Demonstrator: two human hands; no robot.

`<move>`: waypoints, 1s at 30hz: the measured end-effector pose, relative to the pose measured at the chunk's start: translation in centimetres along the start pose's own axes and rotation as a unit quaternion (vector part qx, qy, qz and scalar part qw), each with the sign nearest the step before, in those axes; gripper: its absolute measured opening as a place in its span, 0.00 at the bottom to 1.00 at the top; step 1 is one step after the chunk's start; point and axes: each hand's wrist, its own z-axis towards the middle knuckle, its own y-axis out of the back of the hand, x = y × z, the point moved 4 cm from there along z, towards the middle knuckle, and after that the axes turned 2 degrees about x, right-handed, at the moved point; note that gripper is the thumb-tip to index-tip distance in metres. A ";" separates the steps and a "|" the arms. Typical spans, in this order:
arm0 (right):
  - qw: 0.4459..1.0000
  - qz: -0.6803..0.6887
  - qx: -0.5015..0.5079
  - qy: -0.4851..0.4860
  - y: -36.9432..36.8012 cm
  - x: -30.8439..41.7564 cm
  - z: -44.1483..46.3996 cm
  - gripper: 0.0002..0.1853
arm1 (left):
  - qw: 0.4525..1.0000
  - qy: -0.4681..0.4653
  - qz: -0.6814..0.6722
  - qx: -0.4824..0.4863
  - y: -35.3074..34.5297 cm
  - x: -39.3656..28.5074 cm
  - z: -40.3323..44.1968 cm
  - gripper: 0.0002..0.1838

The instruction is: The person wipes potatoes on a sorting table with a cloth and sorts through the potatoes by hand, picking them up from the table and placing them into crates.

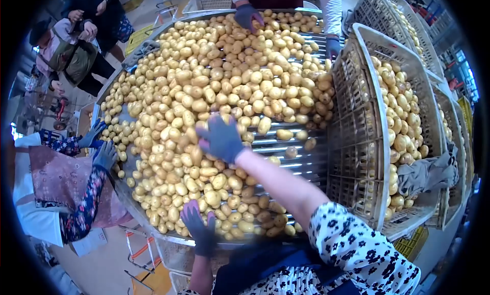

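Observation:
A thick layer of potatoes (178, 101) covers a metal sorting table (278, 152) with slatted bars. My right hand (222, 139), in a grey glove with purple fingertips, reaches over the middle of the heap. Its fingers are spread on the potatoes, and it grips none that I can make out. Close to the near edge, my left hand (200, 229), gloved the same way, rests against the potatoes with fingers stretched out. Several loose potatoes lie on the bare bars to the right of my right hand.
Plastic crates (385, 142) full of potatoes line the right side, one with a grey cloth (429, 172) over its rim. Gloved co-workers' hands (104, 154) touch the left edge; another co-worker's hand (247, 16) works at the far side. More people stand at upper left.

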 end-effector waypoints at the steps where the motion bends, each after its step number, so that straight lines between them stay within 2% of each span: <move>1: 0.999 -0.040 0.015 0.021 -0.6 1.2 -2.1 0.26 | 1.000 -0.003 0.000 -0.004 -0.2 0.0 0.1 0.35; 2: 0.996 -0.077 0.031 0.039 -1.5 2.3 -4.5 0.26 | 1.000 -0.013 -0.003 -0.016 -0.2 0.0 0.0 0.36; 4: 0.993 -0.057 -0.089 0.052 -3.5 3.3 -9.6 0.24 | 0.999 -0.029 0.002 -0.017 -0.1 0.6 -0.6 0.36; 6: 0.996 0.043 -0.063 0.040 -1.3 3.1 -12.7 0.26 | 0.999 -0.033 -0.003 -0.023 -0.7 1.0 -0.5 0.36; 7: 0.989 0.132 -0.066 -0.001 -1.3 1.5 -13.0 0.27 | 0.999 -0.028 0.001 -0.026 -0.9 1.2 -0.7 0.36; 8: 0.812 0.549 -0.088 -0.174 -0.8 -0.7 -13.4 0.24 | 0.999 -0.026 0.001 -0.025 -0.8 1.2 -0.8 0.36; 9: 0.935 0.271 -0.159 -0.162 1.4 -3.8 -13.6 0.24 | 1.000 -0.027 0.001 -0.014 -0.6 1.1 -0.8 0.37; 10: 0.951 0.140 -0.258 -0.102 5.2 -5.0 -13.3 0.22 | 1.000 -0.025 0.000 -0.008 -0.6 0.9 -0.8 0.37; 11: 0.954 0.033 -0.277 -0.107 6.3 -8.1 -13.2 0.21 | 0.999 -0.030 -0.001 -0.014 -0.7 1.0 -0.9 0.37; 12: 0.966 -0.003 -0.134 -0.219 9.5 -8.7 -12.2 0.14 | 1.000 -0.025 0.002 -0.017 -0.7 1.0 -0.9 0.37; 13: 0.962 -0.069 -0.148 -0.218 9.9 -10.1 -11.3 0.14 | 0.999 -0.028 -0.007 -0.016 -0.6 0.9 -0.7 0.38; 14: 0.963 -0.065 -0.150 -0.214 8.8 -11.9 -10.4 0.14 | 0.999 -0.031 -0.017 -0.014 -0.5 0.7 -0.4 0.38; 16: 0.939 -0.216 -0.170 -0.208 7.0 -13.4 -8.6 0.10 | 0.999 -0.029 -0.003 -0.014 -0.3 0.4 -0.2 0.37; 17: 0.940 -0.213 -0.170 -0.206 7.1 -13.5 -8.1 0.10 | 0.999 -0.028 -0.014 -0.025 -0.4 0.4 -0.2 0.37; 19: 0.936 -0.261 -0.007 -0.234 6.4 -13.6 -7.6 0.15 | 0.998 -0.028 -0.036 -0.035 -0.5 0.4 0.0 0.37; 24: 0.931 -0.271 -0.019 -0.243 6.1 -12.7 -7.5 0.09 | 0.998 0.020 -0.060 -0.020 0.0 -0.6 1.0 0.34; 26: 0.934 -0.302 -0.069 -0.176 5.4 -11.3 -8.8 0.09 | 0.999 -0.023 0.040 -0.024 1.0 -2.2 2.1 0.33; 27: 0.933 -0.309 -0.122 -0.138 5.3 -10.5 -9.8 0.09 | 0.998 -0.037 0.030 -0.035 1.5 -3.1 2.7 0.30; 28: 0.934 -0.309 -0.120 -0.134 4.8 -9.6 -10.8 0.09 | 0.998 -0.033 0.030 -0.036 1.6 -3.7 3.3 0.30; 30: 0.962 -0.212 -0.146 -0.096 3.7 -7.4 -13.4 0.10 | 0.974 -0.030 -0.221 -0.032 1.5 -4.9 4.2 0.24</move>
